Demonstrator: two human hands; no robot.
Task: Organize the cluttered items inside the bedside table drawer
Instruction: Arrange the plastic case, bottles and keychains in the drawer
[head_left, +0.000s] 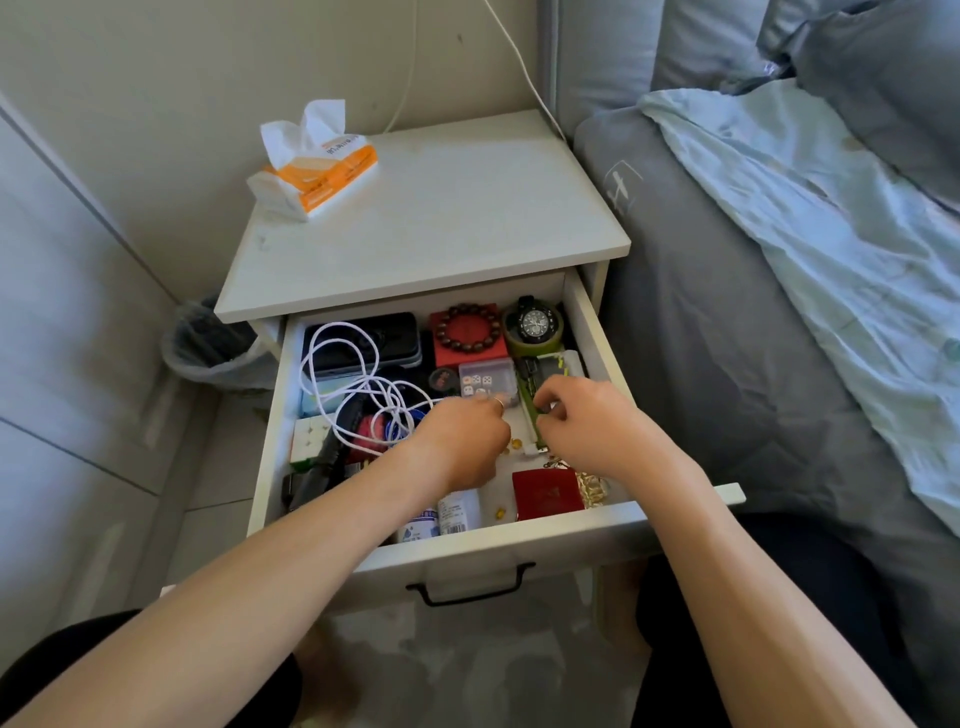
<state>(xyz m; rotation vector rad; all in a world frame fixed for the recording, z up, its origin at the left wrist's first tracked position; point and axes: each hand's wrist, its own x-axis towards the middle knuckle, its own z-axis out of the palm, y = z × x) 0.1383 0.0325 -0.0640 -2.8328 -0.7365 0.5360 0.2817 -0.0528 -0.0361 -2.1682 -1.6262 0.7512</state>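
The one drawer (597, 343) of the white bedside table (431, 218) stands pulled out toward the camera, and both bare hands reach down into its middle, close together but not touching. The left hand (462, 439) hangs palm down with curled fingers beside a clear dice box (485, 379); whether it pinches anything cannot be told. The right hand (582, 421) has its fingers curled at a green strap-like object (530, 410) that lies along the right side of the drawer, seemingly pinching it. At the far edge sit one black case (363, 338) on the left, one red box (470, 338) with one ring of brown beads (467, 327) resting on it in the middle, and one black watch (532, 323) on a green roll at the right. One white cable (358, 384) loops loosely over the left half. Near the left wall lies one white puzzle cube (309, 436). Toward the near front are two white labelled bottles (441, 517) and one dark red box (548, 493), with a few small amber beads (501, 512) scattered on the drawer floor. On the tabletop, far left, lies one orange tissue pack (317, 166).
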